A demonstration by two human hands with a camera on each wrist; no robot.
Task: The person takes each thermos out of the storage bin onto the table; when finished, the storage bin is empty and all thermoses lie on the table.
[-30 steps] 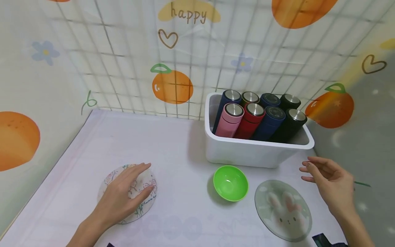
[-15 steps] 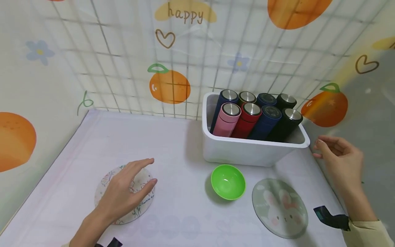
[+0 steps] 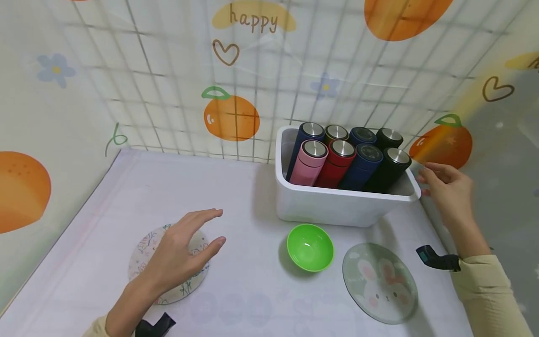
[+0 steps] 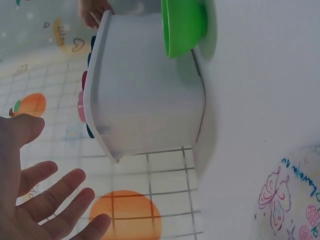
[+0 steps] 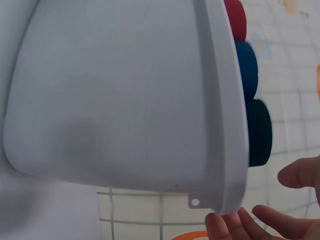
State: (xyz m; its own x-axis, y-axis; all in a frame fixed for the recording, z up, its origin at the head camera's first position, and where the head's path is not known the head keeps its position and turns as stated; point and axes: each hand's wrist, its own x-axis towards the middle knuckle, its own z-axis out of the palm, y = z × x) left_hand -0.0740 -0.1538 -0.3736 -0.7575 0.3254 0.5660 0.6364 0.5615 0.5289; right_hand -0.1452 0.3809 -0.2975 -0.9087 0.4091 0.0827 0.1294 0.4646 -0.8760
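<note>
My left hand hovers over a round white plate or mat with coloured doodles. Its fingers are spread and hold nothing. At the right end of a white plastic bin is my right hand. In the right wrist view its fingertips are at the bin's rim corner, partly hidden behind it, while the thumb stands apart from the rim; whether they touch, I cannot tell. Several flasks stand tilted in the bin, among them a pink one, a red one and a black one.
A green bowl stands just in front of the bin. Right of it lies an oval grey-green mat with a rabbit face. Behind the white table rises a wire grid covered by printed cloth with oranges.
My right hand first moved up and right, away from the table, then left and up to the bin's right end. The left hand shifted slightly right and up. Bin, flasks and bowl stayed put.
</note>
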